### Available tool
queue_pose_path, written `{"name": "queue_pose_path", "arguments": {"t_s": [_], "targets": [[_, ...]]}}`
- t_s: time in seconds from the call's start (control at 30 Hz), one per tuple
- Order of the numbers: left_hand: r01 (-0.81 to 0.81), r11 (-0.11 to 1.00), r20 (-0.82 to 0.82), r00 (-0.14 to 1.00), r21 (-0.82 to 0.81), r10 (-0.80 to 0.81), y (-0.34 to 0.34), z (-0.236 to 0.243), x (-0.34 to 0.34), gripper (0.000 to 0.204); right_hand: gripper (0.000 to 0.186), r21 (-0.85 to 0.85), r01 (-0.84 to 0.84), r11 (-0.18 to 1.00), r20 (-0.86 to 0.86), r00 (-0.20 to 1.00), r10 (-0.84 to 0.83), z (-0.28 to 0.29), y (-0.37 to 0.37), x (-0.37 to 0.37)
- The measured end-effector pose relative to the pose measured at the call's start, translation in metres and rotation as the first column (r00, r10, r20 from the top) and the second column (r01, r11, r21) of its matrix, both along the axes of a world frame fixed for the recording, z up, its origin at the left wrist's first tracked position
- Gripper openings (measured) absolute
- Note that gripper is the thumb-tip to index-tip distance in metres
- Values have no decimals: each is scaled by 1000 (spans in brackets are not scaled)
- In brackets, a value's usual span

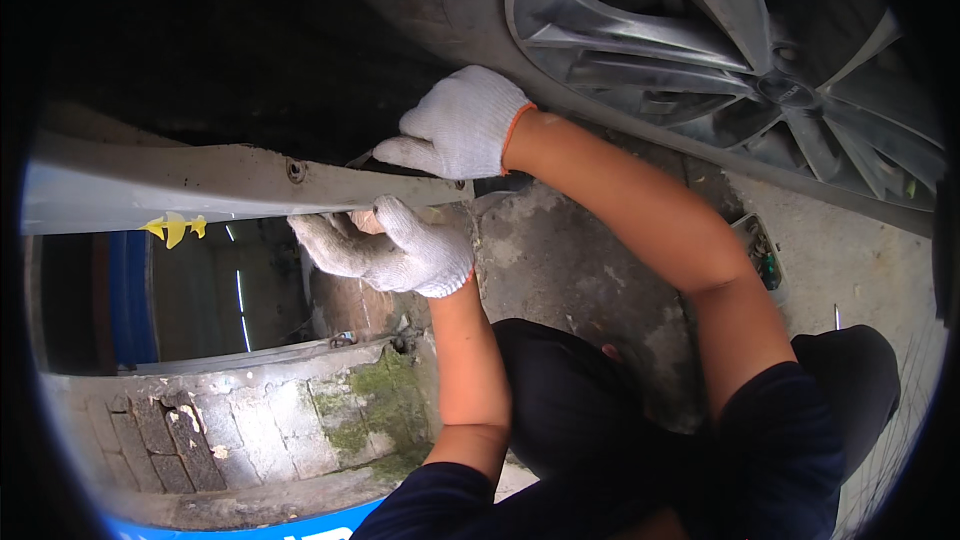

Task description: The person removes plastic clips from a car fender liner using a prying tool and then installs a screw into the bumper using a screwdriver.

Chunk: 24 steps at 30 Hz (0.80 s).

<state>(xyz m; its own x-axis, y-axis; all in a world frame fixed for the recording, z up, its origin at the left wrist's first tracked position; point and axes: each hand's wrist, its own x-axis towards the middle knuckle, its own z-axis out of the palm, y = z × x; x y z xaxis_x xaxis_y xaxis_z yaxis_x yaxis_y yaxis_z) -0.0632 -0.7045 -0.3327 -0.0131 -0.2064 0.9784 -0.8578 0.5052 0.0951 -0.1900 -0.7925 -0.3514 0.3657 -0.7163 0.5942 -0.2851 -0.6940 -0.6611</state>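
Observation:
A pale car body panel (240, 175) runs across the left, its inner lip turned up with a round fastener hole (296, 171). My left hand (390, 248), in a white knit glove, lies against the outer side of this panel, fingers stretched and thumb apart. Above the lip, at the dark wheel well (270, 60), my gloved right hand (465, 125) is closed, thumb pointing left. Beside its thumb a thin edge shows; what the fingers hold is hidden.
A car wheel with a grey spoked rim (785, 90) fills the upper right. A small container (765, 255) with mixed small items stands by my right elbow. At lower left are a mossy brick ledge (375, 400) and a blue strip. Yellow leaf-shaped bits (176, 229) cling to the panel.

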Motion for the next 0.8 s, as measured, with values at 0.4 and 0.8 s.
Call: {"name": "queue_pose_path", "arguments": {"t_s": [0.4, 0.8], "targets": [[69, 997, -94, 993, 21, -67, 2, 1, -6, 71, 76, 174, -9, 985, -51, 999, 18, 24, 18, -17], [-113, 993, 76, 991, -22, 114, -3, -1, 3, 76, 69, -34, -32, 999, -74, 997, 29, 29, 11, -18]]}}
